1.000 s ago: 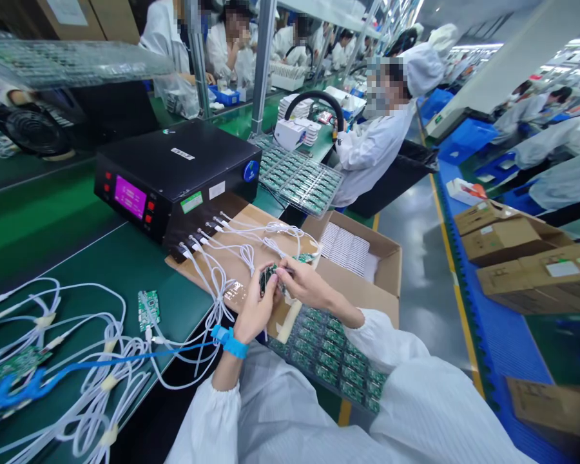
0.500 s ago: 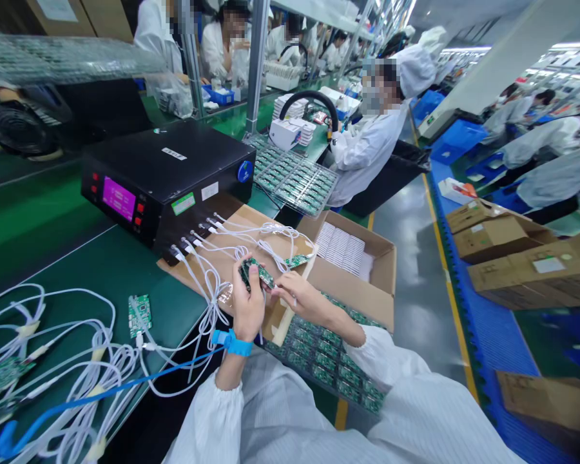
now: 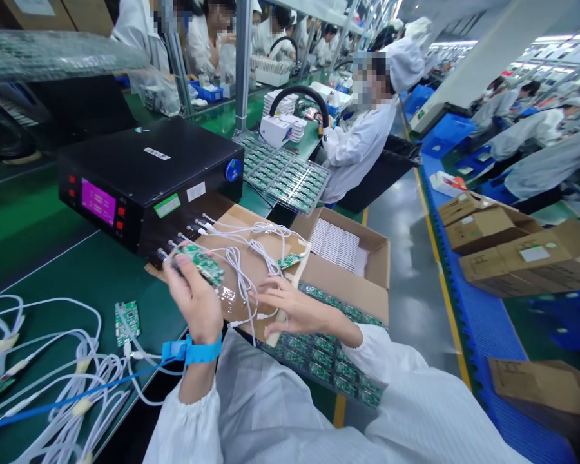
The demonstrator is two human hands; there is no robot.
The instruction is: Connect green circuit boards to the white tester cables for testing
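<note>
My left hand (image 3: pixel 196 303), with a blue wrist strap (image 3: pixel 203 350), holds a green circuit board (image 3: pixel 202 263) up in front of the black device (image 3: pixel 149 174). My right hand (image 3: pixel 297 308) has its fingers apart and nothing in its grasp. It is over the edge of the cardboard, close to white cable ends (image 3: pixel 241 322) that lie loose there. Another green board (image 3: pixel 290 260) rests at the cardboard's far right corner. Below my right hand is a tray of green boards (image 3: pixel 319 354).
An open carton (image 3: pixel 377 258) with white parts stands beyond the tray. Coiled white cables (image 3: pixel 87 361) and a board (image 3: pixel 127 322) lie on the green table at left. A clear tray of boards (image 3: pixel 283 171) is behind the device. A person (image 3: pixel 367 135) sits further back.
My left hand has moved left with the board, away from my right hand. My right hand has let go and opened. White cable ends now lie on the cardboard between them.
</note>
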